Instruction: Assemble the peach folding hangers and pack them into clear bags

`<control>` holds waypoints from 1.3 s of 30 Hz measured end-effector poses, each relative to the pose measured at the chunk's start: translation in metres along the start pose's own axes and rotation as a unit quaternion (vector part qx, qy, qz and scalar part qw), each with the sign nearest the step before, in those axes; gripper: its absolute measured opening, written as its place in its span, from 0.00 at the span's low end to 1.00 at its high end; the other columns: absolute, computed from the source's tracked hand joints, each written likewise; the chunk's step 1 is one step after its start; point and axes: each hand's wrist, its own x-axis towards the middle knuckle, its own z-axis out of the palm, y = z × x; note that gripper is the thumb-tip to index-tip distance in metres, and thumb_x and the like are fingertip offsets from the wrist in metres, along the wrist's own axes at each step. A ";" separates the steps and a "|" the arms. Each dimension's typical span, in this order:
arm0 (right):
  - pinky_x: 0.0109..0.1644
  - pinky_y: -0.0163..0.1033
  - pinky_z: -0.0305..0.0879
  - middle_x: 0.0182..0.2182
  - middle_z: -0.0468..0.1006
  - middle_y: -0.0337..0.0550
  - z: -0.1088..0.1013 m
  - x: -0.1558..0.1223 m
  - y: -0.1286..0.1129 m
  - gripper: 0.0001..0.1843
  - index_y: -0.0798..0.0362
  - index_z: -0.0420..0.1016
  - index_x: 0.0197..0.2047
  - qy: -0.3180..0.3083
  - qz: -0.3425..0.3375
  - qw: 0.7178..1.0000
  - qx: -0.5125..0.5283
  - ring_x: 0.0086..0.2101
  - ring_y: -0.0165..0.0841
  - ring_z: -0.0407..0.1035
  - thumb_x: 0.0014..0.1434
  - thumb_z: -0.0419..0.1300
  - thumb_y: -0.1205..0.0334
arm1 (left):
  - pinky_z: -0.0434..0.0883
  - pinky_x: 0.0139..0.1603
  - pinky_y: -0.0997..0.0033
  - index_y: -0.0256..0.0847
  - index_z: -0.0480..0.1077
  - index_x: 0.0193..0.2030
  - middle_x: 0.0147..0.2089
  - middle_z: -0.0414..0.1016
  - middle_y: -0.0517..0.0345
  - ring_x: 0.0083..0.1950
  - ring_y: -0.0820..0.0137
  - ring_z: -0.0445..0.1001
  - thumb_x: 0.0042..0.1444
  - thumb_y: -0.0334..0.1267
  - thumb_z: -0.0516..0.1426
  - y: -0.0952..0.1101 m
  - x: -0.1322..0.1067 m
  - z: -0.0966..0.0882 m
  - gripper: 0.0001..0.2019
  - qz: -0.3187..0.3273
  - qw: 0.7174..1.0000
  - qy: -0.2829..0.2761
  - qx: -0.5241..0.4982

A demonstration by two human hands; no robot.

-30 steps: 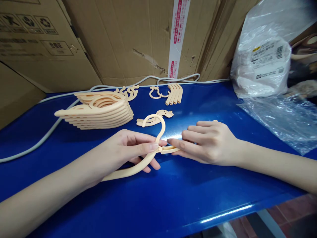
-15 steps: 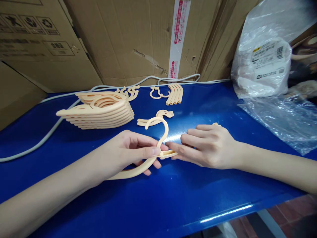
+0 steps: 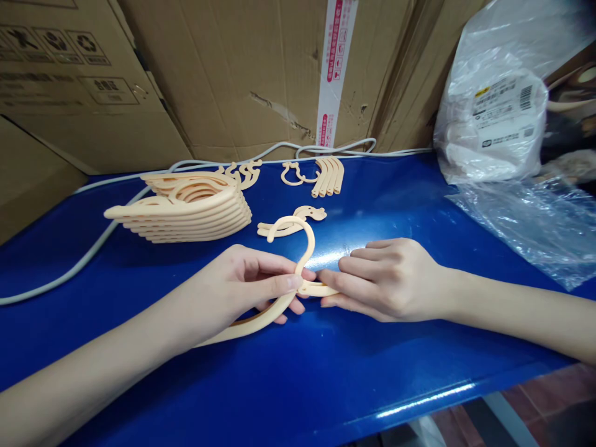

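Between thumb and fingers, my left hand point(image 3: 242, 279) pinches a cream plastic clothes hanger at its joint. The curved hook point(image 3: 311, 242) rises from there, its open end to the left. One hanger arm point(image 3: 251, 325) sweeps down to the lower left below the palm. My right hand point(image 3: 395, 279) is closed around the other hanger arm point(image 3: 319, 289), whose inner end meets the joint beside my left thumb. Its outer part is hidden by my fingers. Whether the pieces are locked together I cannot tell.
Stacked hanger parts point(image 3: 195, 217) lie at the left. Behind my hands are loose flat parts point(image 3: 310, 213), a row of curved arms point(image 3: 329, 177) and hooks point(image 3: 292, 177). A cable point(image 3: 93, 251) crosses the blue table point(image 3: 288, 391). Cardboard boxes point(image 3: 261, 74) stand behind, plastic bags point(image 3: 493, 124) right.
My right hand has dropped slightly, and the hanger arm in it has turned a little. The hook leans slightly farther left. Both hands keep their hold.
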 end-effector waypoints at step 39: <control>0.26 0.38 0.55 0.22 0.69 0.32 -0.008 0.001 0.006 0.15 0.55 0.76 0.44 0.009 -0.012 0.999 -0.043 0.23 0.27 0.61 0.76 0.51 0.59 | 0.75 0.27 0.88 0.43 0.84 0.44 0.27 0.84 0.58 0.25 0.77 0.79 0.56 0.45 0.69 0.003 0.000 -0.001 0.12 -0.012 0.999 0.015 -0.047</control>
